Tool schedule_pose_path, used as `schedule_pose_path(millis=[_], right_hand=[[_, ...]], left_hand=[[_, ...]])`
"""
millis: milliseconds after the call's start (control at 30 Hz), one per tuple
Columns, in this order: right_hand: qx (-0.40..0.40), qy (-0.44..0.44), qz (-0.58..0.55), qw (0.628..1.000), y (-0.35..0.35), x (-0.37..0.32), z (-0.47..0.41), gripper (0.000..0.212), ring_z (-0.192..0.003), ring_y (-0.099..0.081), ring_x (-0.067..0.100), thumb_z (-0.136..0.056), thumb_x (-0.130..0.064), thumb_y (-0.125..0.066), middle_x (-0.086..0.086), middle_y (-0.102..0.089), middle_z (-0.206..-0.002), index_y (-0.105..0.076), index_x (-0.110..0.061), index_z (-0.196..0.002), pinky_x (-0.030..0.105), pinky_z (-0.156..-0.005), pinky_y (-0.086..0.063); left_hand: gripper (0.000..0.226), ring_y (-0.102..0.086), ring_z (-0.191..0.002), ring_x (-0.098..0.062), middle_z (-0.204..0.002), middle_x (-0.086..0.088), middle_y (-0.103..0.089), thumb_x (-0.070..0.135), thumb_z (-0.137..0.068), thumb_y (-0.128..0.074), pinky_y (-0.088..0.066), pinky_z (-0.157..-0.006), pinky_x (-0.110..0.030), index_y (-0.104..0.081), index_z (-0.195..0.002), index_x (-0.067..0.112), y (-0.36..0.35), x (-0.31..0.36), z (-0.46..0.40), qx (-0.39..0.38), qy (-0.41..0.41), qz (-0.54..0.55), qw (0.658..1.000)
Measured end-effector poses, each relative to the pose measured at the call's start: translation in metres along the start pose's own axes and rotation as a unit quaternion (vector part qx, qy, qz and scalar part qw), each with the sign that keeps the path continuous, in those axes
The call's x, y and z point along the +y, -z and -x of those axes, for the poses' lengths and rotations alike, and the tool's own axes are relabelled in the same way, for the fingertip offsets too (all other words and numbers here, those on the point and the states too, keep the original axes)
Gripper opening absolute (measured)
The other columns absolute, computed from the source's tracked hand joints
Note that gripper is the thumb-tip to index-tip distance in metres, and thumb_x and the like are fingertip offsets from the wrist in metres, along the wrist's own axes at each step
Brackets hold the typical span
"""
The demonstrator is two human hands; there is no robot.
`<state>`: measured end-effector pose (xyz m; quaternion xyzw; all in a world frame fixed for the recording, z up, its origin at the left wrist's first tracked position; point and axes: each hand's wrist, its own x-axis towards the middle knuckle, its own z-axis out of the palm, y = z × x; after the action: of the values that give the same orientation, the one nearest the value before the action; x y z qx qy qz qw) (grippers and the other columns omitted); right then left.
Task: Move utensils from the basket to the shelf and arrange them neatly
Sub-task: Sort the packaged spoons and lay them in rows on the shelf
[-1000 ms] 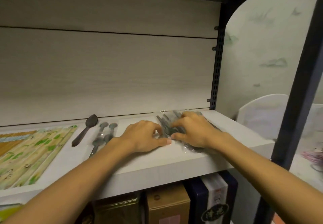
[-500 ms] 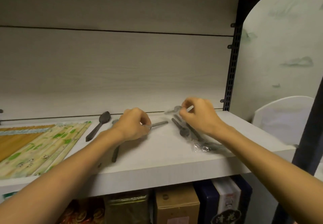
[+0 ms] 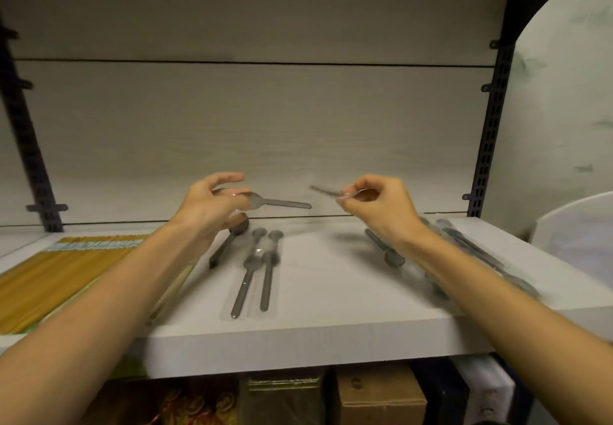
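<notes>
Utensils: your left hand (image 3: 212, 204) pinches a wrapped fork (image 3: 280, 203), right hand (image 3: 378, 205) pinches a wrapped utensil (image 3: 326, 191), both raised above shelf (image 3: 315, 335) w/ more wrapped cutlery (image 3: 257, 268).

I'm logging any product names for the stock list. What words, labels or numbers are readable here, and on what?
No text can be read as it stands.
Pale blue band across the yellow chopstick pack: print too blurred to read.
Cardboard box under the shelf: only a round mark, no legible words.
Dark and white box at lower right: label cut off and blurred.
</notes>
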<state>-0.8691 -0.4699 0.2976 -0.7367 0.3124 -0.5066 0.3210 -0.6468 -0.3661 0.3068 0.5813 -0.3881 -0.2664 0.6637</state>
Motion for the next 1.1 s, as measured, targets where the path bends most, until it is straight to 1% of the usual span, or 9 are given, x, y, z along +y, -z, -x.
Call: schedule_pose_path(millis=[167,267,433,567,700,800,900,1033,1100], right_hand=[[0.050,-0.019,-0.070,0.996,-0.012,-0.008,-0.013,0.012,-0.078,-0.063,0.020,-0.091,-0.017,-0.062,0.007,-0.068,-0.085,-0.054,-0.019,-0.082,0.041,-0.076,-0.055],[0.060,-0.047,-0.131,0.988,-0.020,-0.012,-0.020,0.010,-0.070,-0.067,0.024,-0.097,-0.017,-0.053,0.015,-0.069,-0.088,-0.047,-0.018,-0.090,0.033,-0.060,-0.054],[0.024,-0.115,-0.099,0.988,-0.046,-0.004,-0.040,0.007,-0.041,-0.055,0.010,-0.095,-0.015,-0.057,0.006,-0.063,-0.072,-0.055,-0.011,-0.101,0.021,-0.039,-0.044],[-0.057,-0.161,-0.045,0.984,-0.065,0.012,-0.055,0.031,-0.052,-0.055,0.018,-0.098,-0.025,-0.055,0.010,-0.062,-0.075,-0.058,-0.003,-0.119,0.031,-0.056,-0.053],[-0.120,-0.148,0.129,0.973,-0.066,0.026,-0.052,0.056,-0.111,-0.060,0.029,-0.097,-0.039,-0.052,0.011,-0.060,-0.119,-0.041,-0.007,-0.142,0.040,-0.102,-0.046],[-0.180,-0.063,0.193,0.963,-0.060,0.023,-0.038,0.035,-0.101,-0.063,0.021,-0.092,-0.028,-0.062,0.006,-0.068,-0.110,-0.062,-0.012,-0.123,0.030,-0.093,-0.048],[-0.279,-0.003,0.232,0.932,-0.057,0.017,-0.023,0.023,-0.093,-0.063,0.011,-0.086,-0.036,-0.069,-0.005,-0.072,-0.099,-0.073,-0.019,-0.101,0.026,-0.088,-0.049],[-0.346,0.026,0.305,0.887,-0.054,0.014,-0.012,0.032,-0.103,-0.051,0.001,-0.089,-0.045,-0.063,-0.017,-0.061,-0.118,-0.073,-0.020,-0.106,0.009,-0.080,-0.035],[-0.357,0.027,0.317,0.878,-0.053,0.018,-0.011,0.030,-0.115,-0.050,0.006,-0.093,-0.041,-0.059,-0.013,-0.056,-0.133,-0.071,-0.019,-0.109,0.011,-0.087,-0.030]], left_hand=[[0.054,-0.067,-0.101,-0.031,-0.112,-0.015,-0.068,-0.016,-0.082,-0.056,-0.054,-0.091,-0.046,-0.051,-0.127,0.014,0.011,-0.003,-0.014,0.030,0.030,0.107,0.993],[0.052,-0.066,-0.091,-0.027,-0.109,-0.014,-0.069,-0.013,-0.084,-0.055,-0.053,-0.092,-0.044,-0.046,-0.128,0.014,0.010,-0.005,-0.023,0.032,0.037,0.143,0.989],[0.033,-0.063,-0.077,-0.019,-0.103,-0.014,-0.072,-0.008,-0.085,-0.054,-0.056,-0.064,-0.026,-0.045,-0.109,0.013,0.009,-0.009,-0.034,0.011,0.071,0.188,0.980],[0.022,-0.055,-0.060,-0.014,-0.098,-0.010,-0.075,-0.004,-0.086,-0.048,-0.050,-0.054,-0.021,-0.051,-0.076,0.015,0.009,-0.011,-0.034,-0.032,0.078,0.125,0.989],[0.013,-0.059,-0.058,-0.012,-0.096,-0.015,-0.074,-0.004,-0.088,-0.053,-0.049,-0.054,-0.020,-0.058,-0.086,0.008,0.009,-0.013,-0.035,-0.056,0.080,0.121,0.988],[0.022,-0.063,-0.063,-0.012,-0.101,-0.021,-0.069,-0.004,-0.087,-0.060,-0.053,-0.055,-0.017,-0.057,-0.109,-0.003,0.008,-0.014,-0.034,-0.062,0.093,0.119,0.987],[0.029,-0.058,-0.054,-0.010,-0.087,-0.015,-0.061,-0.006,-0.084,-0.065,-0.054,-0.054,-0.018,-0.053,-0.109,0.003,0.007,-0.014,-0.033,-0.038,0.088,0.110,0.989],[0.032,-0.052,-0.048,-0.006,-0.077,-0.009,-0.056,-0.004,-0.083,-0.068,-0.057,-0.058,-0.020,-0.055,-0.112,0.002,0.011,-0.012,-0.027,-0.041,0.079,0.066,0.994],[0.033,-0.054,-0.047,-0.006,-0.072,-0.007,-0.059,-0.004,-0.083,-0.068,-0.058,-0.062,-0.021,-0.056,-0.113,0.002,0.014,-0.011,-0.022,-0.043,0.084,0.061,0.994]])
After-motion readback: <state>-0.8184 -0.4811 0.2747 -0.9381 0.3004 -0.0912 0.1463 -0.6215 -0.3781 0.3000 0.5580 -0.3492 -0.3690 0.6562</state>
